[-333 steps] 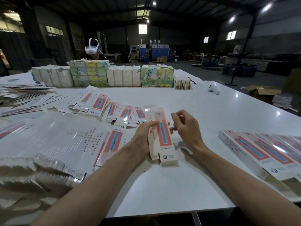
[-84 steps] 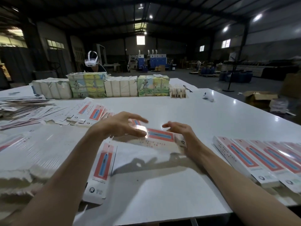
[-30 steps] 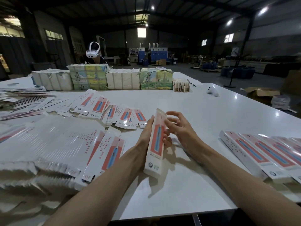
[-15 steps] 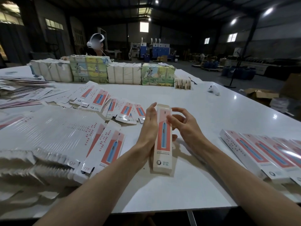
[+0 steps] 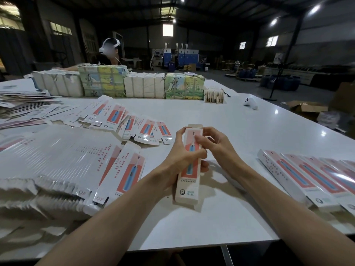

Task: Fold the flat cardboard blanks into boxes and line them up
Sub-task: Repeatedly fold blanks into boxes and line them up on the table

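One box (image 5: pixel 189 166) stands near upright above the desk (image 5: pixel 240 131), at centre. My left hand (image 5: pixel 180 160) wraps its middle; my right hand (image 5: pixel 215 145) pinches the 12 o'clock flap. Over-squeezing may crease panels, leaving the flap untucked. Finished boxes (image 5: pixel 307 175) lie at 3 o'clock, flat blanks (image 5: pixel 123 169) at 9.

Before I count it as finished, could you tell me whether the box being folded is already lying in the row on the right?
No, the box is held upright between both hands, apart from the row of finished boxes.
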Demonstrator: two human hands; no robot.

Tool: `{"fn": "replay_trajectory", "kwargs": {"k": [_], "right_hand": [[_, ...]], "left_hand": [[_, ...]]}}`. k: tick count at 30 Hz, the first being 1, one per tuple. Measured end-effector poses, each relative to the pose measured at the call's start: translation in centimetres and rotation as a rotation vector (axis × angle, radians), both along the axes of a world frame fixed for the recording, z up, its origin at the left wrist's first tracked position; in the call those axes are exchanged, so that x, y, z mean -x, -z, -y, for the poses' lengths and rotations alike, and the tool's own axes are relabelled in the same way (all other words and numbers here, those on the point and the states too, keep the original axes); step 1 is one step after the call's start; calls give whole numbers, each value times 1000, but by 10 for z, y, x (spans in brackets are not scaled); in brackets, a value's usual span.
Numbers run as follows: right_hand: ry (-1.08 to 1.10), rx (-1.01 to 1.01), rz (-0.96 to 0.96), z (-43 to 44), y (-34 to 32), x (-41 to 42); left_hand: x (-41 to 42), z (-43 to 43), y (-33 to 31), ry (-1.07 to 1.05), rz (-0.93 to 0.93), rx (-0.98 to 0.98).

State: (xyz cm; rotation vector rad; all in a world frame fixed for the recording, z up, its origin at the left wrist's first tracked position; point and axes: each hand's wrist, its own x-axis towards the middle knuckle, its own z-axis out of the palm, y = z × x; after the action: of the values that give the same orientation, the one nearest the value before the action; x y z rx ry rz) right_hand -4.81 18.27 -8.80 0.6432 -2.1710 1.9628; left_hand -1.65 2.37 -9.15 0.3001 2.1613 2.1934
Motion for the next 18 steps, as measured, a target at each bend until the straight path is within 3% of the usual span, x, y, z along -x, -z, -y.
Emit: {"fn": "replay_trajectory", "kwargs": {"k": [7, 13, 18], "right_hand": [[125, 129, 83, -10, 0, 9], [19, 205, 179, -14, -1, 10], [-5, 216, 119, -15, -3, 13]], "left_hand": [[2, -1, 0, 99, 20, 109], [2, 2, -1, 176, 41, 169], [1, 1, 0, 145, 28, 158]]}}
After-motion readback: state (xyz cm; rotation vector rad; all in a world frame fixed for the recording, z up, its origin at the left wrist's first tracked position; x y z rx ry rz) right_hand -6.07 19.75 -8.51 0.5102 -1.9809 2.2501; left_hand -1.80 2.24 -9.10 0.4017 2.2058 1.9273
